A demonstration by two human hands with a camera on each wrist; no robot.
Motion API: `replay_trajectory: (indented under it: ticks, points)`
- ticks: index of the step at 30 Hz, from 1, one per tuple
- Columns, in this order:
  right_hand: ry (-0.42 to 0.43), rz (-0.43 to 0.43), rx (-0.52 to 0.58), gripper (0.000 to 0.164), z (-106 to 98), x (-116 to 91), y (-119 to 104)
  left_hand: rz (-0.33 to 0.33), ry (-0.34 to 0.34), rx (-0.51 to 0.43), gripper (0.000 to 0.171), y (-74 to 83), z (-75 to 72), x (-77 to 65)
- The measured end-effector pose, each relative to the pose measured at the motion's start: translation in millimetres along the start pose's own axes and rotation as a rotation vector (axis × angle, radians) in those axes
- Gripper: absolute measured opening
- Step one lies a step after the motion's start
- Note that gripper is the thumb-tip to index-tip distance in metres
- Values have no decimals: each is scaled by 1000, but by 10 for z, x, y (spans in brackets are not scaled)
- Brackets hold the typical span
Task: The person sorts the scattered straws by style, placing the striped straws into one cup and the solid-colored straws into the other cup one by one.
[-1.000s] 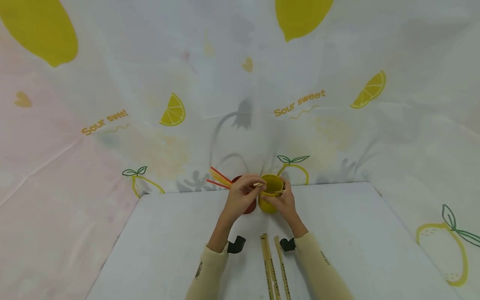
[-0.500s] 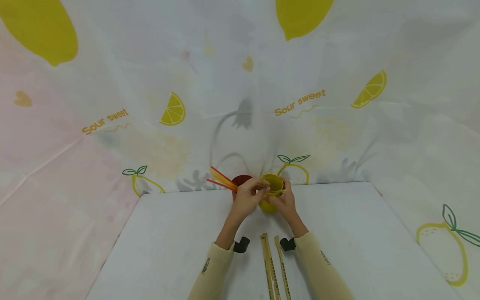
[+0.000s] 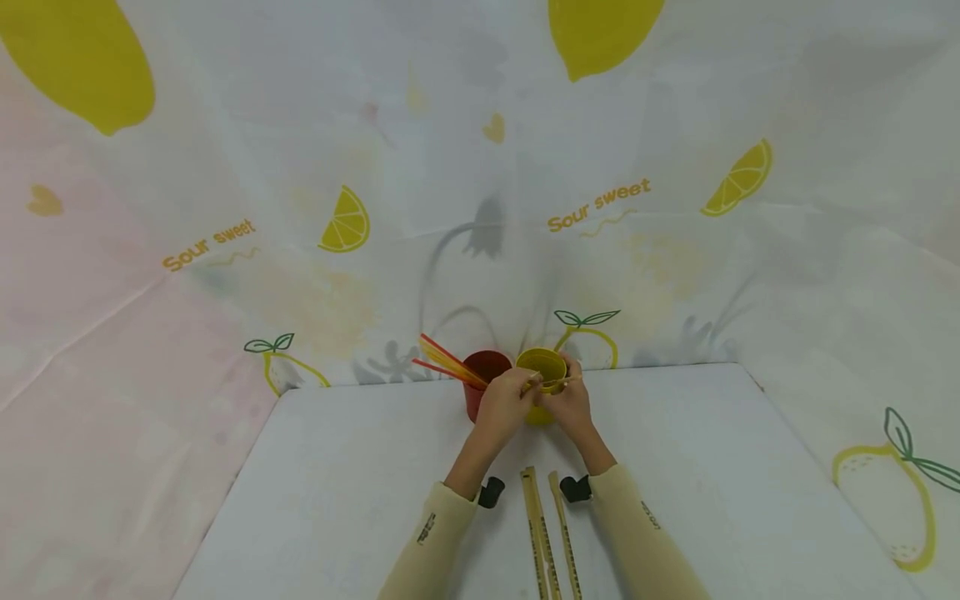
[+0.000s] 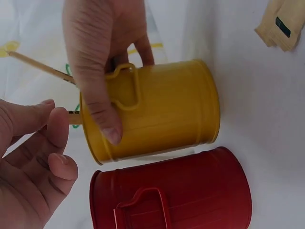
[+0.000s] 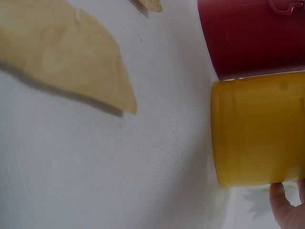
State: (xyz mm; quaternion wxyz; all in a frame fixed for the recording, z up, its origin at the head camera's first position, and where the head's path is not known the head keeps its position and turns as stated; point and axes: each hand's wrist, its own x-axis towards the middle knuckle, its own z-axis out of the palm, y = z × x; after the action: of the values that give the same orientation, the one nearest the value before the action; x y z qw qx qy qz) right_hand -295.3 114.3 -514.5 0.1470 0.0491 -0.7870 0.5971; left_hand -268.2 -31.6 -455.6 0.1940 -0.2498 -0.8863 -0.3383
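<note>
My left hand [image 3: 501, 412] is at the front rim of a yellow metal bucket [image 3: 538, 416]. In the left wrist view, its thumb and forefinger pinch a thin brown stick [image 4: 75, 117] with black print, whose far part is hidden behind the bucket's rim. My right hand [image 3: 572, 410] grips the yellow bucket from the right, its thumb lying over the wall beside a wire handle [image 4: 138, 88]. Another slim brown stick [image 4: 38, 66] slants out past the rim near that hand. A red bucket [image 3: 474, 404] stands close on the left, partly covered by my left hand.
Several red and orange-yellow sticks [image 3: 444, 358] lean leftward out of the red bucket. Long narrow brown paper packets [image 3: 542, 533] with dark print lie on the white table [image 3: 337, 500] between my forearms. A lemon-patterned cloth [image 3: 390, 292] hangs right behind the table.
My left hand has moved right and slightly down, from in front of the red bucket to the yellow bucket's front rim. More of the red bucket shows. My right hand stays in place.
</note>
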Motion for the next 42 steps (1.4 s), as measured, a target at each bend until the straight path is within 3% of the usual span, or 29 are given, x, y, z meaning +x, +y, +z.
replay_trajectory:
  ticks: [5,13,17,24,32,42]
  points:
    - [-8,-9,-40,84,13,-10,-2,17,26,108,20,35,26,-27]
    - [-24,-100,-34,85,0,-32,14,4,73,95,29,110,-45,-72]
    - [-27,-123,-29,87,-15,-30,17,30,49,136,25,115,-106,-99]
    - [-39,-139,-21,104,-49,-39,10,93,-116,215,19,116,-217,-188]
    - [-13,-135,-11,90,-18,-37,-17,127,-302,151,33,106,-303,-316]
    - [-8,-79,5,96,2,-33,-20,172,-530,126,24,153,-270,-458]
